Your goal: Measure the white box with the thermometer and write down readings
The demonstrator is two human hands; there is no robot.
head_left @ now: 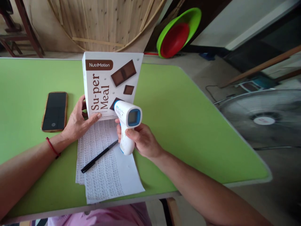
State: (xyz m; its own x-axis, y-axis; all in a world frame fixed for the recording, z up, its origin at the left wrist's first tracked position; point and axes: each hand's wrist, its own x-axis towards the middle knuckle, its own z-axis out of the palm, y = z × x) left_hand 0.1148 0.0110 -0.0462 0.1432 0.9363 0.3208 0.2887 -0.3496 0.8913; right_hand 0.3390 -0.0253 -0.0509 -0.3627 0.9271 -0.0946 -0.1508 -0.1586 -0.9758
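Behind the green table [178, 125], a round wooden panel [110, 22] was seen propped upright, with a red basin [175, 36] nested in a green basin [195, 20] to its right. On the far right, a fan [264, 120] was placed beside the table. Near the table's middle, a white box [110, 84] printed "NutriMotion" and "Su-per Meal" was held up, its front turned toward the camera. Its lower left corner was gripped by the left hand [77, 122], the thumb laid across the front and the fingers closed around the side; whether the box was also supported by the table could not be told. A white thermometer [124, 121] was grasped by the handle in the right hand [144, 141], the fingers wrapped around it. Its blue-framed screen was faced toward the camera and its head was overlapped with the box's lower right; contact between them could not be made out. Below, handwritten sheets [103, 188] were spread, crossed by a black pen [100, 157]. To the left, a phone [54, 110] was laid flat.
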